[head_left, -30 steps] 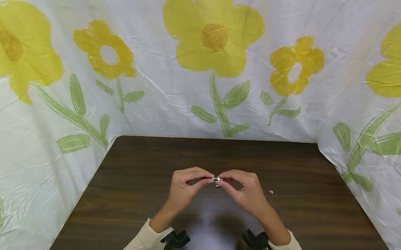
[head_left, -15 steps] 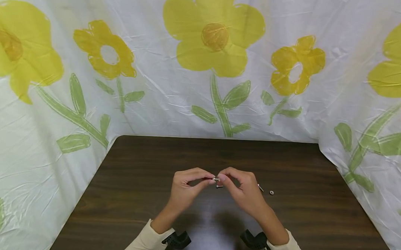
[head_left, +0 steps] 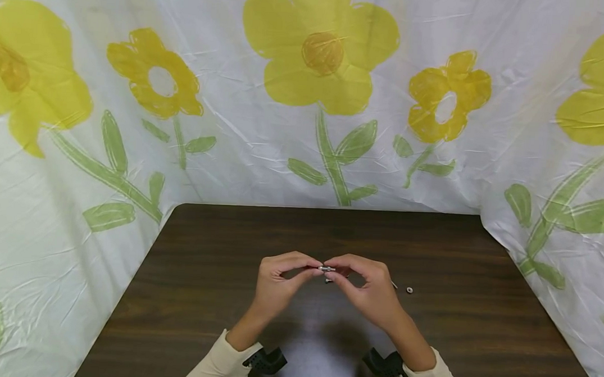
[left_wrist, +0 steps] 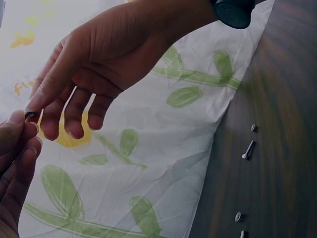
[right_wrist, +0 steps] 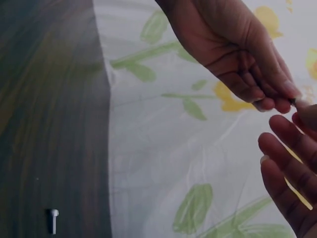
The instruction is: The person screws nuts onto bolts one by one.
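Observation:
At the middle of the head view, both hands meet over the table around a small silver bolt [head_left: 321, 268]. The thumb and fingertips of my left hand [head_left: 276, 286] pinch its left end. With thumb and fingertips, my right hand [head_left: 371, 287] pinches a small nut [head_left: 329, 269] on the shank, whose end shows between the fingers. In the left wrist view a dark bit of the bolt [left_wrist: 30, 114] shows between the fingertips; the rest is hidden. My right hand's other fingers [left_wrist: 74, 119] are spread.
On the dark wooden table [head_left: 218, 241] lie a loose nut [head_left: 409, 290] right of the hands and a partly hidden bolt [head_left: 394, 284]. Another bolt [head_left: 328, 281] lies beneath the fingertips. A second loose nut [left_wrist: 239, 216] shows in the left wrist view. A flowered curtain [head_left: 243, 152] surrounds the table.
My right fingertips covered the nut half a second ago, showing the bolt underneath more fully; now they have reopened to either side of the shank. My left hand keeps its pinch almost unmoved.

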### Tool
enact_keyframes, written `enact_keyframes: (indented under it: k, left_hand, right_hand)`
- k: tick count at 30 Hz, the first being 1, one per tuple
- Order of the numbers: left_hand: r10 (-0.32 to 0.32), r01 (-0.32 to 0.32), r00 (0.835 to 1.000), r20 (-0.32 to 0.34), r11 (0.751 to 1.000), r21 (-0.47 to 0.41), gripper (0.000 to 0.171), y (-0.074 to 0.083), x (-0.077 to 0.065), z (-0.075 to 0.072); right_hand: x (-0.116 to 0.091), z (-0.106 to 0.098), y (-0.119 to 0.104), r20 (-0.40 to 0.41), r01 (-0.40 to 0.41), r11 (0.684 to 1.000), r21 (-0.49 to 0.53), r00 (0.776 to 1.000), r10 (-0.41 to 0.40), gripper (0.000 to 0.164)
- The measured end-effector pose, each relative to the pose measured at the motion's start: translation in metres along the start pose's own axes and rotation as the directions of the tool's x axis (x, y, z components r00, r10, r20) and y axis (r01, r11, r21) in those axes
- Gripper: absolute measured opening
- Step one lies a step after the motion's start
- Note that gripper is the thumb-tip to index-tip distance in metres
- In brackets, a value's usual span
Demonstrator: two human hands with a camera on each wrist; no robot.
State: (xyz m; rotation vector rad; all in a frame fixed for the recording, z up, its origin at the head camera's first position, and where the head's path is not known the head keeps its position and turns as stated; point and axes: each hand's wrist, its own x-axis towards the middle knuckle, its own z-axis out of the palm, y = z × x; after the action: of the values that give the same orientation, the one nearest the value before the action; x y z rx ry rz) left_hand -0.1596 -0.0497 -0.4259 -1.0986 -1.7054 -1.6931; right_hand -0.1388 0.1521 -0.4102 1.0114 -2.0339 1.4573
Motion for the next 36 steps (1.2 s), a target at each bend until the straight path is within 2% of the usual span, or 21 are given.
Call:
enact_keyframes:
  k: [5, 14, 17, 20, 22, 26, 36]
  left_hand:
    - [-0.007, 0.007, 1.0, 0.008, 1.0, -0.003, 0.024, 0.0012, -0.0016, -0.0005]
    - [-0.024, 0.024, 1.0, 0.007, 1.0, -0.013, 0.018, 0.0049, -0.0025, -0.0006]
    - [-0.028, 0.028, 1.0, 0.003, 1.0, -0.003, 0.017, 0.0054, -0.0023, -0.0015]
    - [-0.04, 0.04, 0.999, -0.002, 0.999, 0.007, 0.019, 0.0055, -0.0018, -0.0027]
    - [-0.043, 0.043, 0.999, -0.004, 0.999, 0.011, 0.021, 0.0053, -0.0014, -0.0031]
    - [-0.035, 0.035, 0.999, 0.006, 0.999, 0.01, 0.024, 0.0042, -0.0018, -0.0034]
    - [-0.007, 0.007, 0.999, 0.031, 1.0, 0.009, 0.026, 0.0053, -0.0041, -0.0029]
  right_hand:
    - [-0.0007, -0.0007, -0.001, 0.021, -0.042, 0.999, -0.022, 0.999, 0.043, 0.015]
    - [-0.0018, -0.0013, -0.0007, 0.049, -0.092, 0.995, -0.049, 0.994, 0.095, 0.015]
    - [-0.0021, -0.0019, -0.0007, 0.035, -0.071, 0.996, -0.046, 0.997, 0.072, 0.022]
    - [-0.0022, -0.003, -0.0006, 0.012, -0.022, 0.999, -0.045, 1.0, 0.023, 0.035]
    - [-0.0019, -0.0036, -0.0004, 0.004, 0.013, 0.999, -0.032, 1.0, -0.013, 0.037]
    - [-0.0015, -0.0039, 0.0002, 0.006, 0.027, 0.999, -0.019, 1.0, -0.027, 0.03]
    - [-0.0021, -0.0021, -0.0017, 0.049, -0.015, 0.999, -0.029, 0.999, 0.016, 0.009]
